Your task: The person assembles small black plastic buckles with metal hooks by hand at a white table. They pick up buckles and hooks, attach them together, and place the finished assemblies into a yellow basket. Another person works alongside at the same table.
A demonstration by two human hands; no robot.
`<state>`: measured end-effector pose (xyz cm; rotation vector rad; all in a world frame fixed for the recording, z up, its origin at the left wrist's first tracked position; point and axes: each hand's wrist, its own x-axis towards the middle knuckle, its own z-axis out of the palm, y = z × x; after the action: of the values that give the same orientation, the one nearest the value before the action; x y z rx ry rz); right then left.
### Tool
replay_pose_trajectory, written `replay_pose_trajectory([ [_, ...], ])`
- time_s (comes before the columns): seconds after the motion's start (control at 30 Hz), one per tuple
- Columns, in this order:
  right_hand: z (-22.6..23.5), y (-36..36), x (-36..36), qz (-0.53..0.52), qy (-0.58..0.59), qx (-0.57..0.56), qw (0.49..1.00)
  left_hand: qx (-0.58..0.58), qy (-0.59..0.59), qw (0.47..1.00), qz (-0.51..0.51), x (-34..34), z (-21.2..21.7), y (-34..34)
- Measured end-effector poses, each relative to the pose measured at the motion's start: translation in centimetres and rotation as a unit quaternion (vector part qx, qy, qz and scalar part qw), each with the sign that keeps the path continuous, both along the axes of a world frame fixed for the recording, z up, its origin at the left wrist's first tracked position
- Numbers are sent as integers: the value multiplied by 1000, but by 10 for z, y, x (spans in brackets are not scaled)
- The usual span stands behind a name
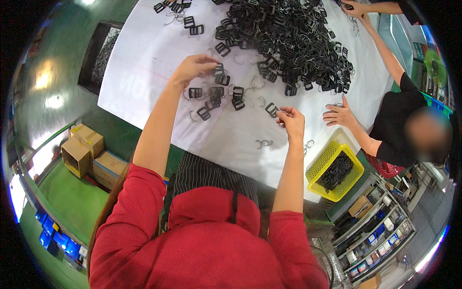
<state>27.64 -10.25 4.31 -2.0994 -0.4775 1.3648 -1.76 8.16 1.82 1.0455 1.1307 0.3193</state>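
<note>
My left hand (195, 68) reaches over the white table (168, 115), fingers pinched at the edge of a black plastic slide buckle (218, 69). Right under it lies another buckle of the same kind. My right hand (292, 121) is closed, thumb and fingertips gripping a black slide buckle (272, 110) just above the table. Between my hands lies a loose cluster of black buckles (214, 98), with thin curled trimmings (254, 85) scattered around. Beyond my hands rises a big heap of black buckles (293, 38).
A yellow basket (358, 174) holding dark pieces stands at the table's right edge. At the right, a co-worker's hand (340, 114) rests on the table; another person's hand (355, 8) works farther back. A black bin (89, 72) and cardboard boxes (89, 139) are at the left.
</note>
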Motion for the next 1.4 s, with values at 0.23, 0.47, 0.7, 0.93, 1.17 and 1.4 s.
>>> replay_pose_trajectory([
  [0.23,-5,-12,10,5,66,29,997,62,203,972,100,23,-21,18],
  [0.47,-13,24,-35,27,169,23,985,302,318,899,-14,51,-40,21],
  [0.7,-32,71,-114,247,-309,-58,917,-54,-280,957,61,-29,8,-1],
  [0.93,-37,52,-53,74,229,81,967,16,154,981,116,-32,-24,-2],
  [1.17,-7,37,-39,182,46,24,982,317,355,879,47,20,-37,-31],
  [1.4,-38,28,-64,238,7,37,970,105,80,991,4,-7,-29,-27],
])
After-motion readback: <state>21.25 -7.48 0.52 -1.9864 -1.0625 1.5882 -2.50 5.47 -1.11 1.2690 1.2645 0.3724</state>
